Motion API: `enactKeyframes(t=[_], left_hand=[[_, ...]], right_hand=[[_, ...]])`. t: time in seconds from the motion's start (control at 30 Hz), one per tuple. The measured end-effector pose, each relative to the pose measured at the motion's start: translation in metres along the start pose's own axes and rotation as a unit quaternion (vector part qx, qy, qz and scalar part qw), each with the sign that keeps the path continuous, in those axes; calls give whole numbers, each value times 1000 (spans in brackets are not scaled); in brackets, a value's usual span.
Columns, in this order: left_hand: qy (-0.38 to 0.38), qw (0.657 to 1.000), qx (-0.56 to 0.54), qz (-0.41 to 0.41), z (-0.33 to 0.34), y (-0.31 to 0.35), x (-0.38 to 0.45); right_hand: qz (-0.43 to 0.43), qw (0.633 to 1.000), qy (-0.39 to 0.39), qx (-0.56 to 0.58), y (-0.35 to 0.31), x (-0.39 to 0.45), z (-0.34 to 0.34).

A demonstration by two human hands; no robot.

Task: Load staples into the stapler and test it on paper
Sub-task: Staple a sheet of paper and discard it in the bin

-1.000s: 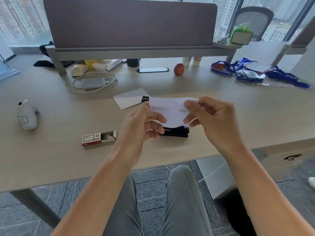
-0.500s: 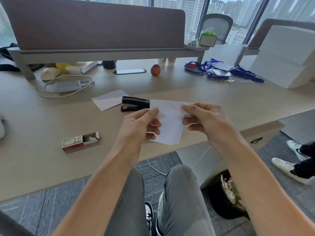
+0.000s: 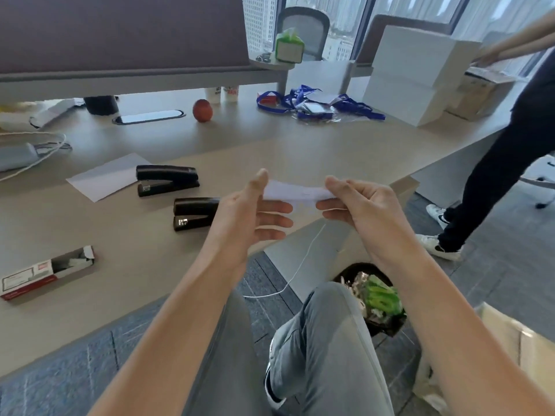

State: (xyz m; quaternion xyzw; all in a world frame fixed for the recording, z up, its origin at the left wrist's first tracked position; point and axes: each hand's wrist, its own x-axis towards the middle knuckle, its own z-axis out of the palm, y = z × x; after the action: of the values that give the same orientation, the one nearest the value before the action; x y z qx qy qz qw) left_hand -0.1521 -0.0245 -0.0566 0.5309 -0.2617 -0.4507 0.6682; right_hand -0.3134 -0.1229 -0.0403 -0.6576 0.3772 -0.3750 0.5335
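Both hands hold a small white paper (image 3: 295,195) level in the air, past the desk's front edge. My left hand (image 3: 253,219) pinches its left end with the thumb on top, and my right hand (image 3: 365,210) pinches its right end. Two black staplers lie on the desk to the left: one stapler (image 3: 193,213) just left of my left hand, a second stapler (image 3: 166,179) further back. An open red-and-white staple box (image 3: 48,271) lies near the desk's left front. A second white sheet (image 3: 105,177) lies flat behind the far stapler.
A bin (image 3: 374,298) with rubbish stands on the floor under my right forearm. Another person (image 3: 504,163) stands at right beside white boxes (image 3: 411,73). Blue lanyards (image 3: 315,103), a red ball (image 3: 202,111) and a charger with cable (image 3: 18,156) lie on the desk (image 3: 270,145).
The view has swung right and down. The paper went from hanging upright to lying level between my hands and moved off the desk. A second stapler and a person came into view.
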Motion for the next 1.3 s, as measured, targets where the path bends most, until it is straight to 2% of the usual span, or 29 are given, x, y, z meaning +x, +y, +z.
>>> enactKeyframes(t=[0.07,0.23,0.4,0.5,0.6,0.83,1.07,1.1,1.13,1.17,1.23,1.27,1.3], left_hand=[[-23,999,1,-25,15,-8,4],[-47,998,37,-16,59,-36,9],[-84,995,50,-28,109,-67,11],[-104,991,80,-35,139,-90,12],[-121,985,120,-42,169,-115,13],[-134,969,199,-56,217,-176,29],[-124,935,330,-25,206,-244,64],[-123,918,376,-10,200,-255,67],[-125,888,443,15,191,-269,71],[-132,838,528,41,182,-284,75],[-168,700,693,46,165,-308,78],[-188,635,749,34,159,-318,78],[-202,589,782,27,154,-326,78]], right_hand=[[1,999,26,-20,6,-8,-16],[-38,988,91,-118,24,-32,-58],[-26,984,151,-93,51,-48,-104],[52,976,202,-62,77,-54,-137],[136,967,213,-7,104,-62,-166],[210,948,241,-2,159,-76,-211],[264,919,290,29,228,-57,-217],[276,914,294,42,240,-53,-217],[288,908,298,53,253,-47,-217],[302,902,303,62,267,-40,-218],[337,885,314,76,296,-26,-218],[352,877,318,78,310,-19,-218],[366,871,320,77,324,-11,-218]])
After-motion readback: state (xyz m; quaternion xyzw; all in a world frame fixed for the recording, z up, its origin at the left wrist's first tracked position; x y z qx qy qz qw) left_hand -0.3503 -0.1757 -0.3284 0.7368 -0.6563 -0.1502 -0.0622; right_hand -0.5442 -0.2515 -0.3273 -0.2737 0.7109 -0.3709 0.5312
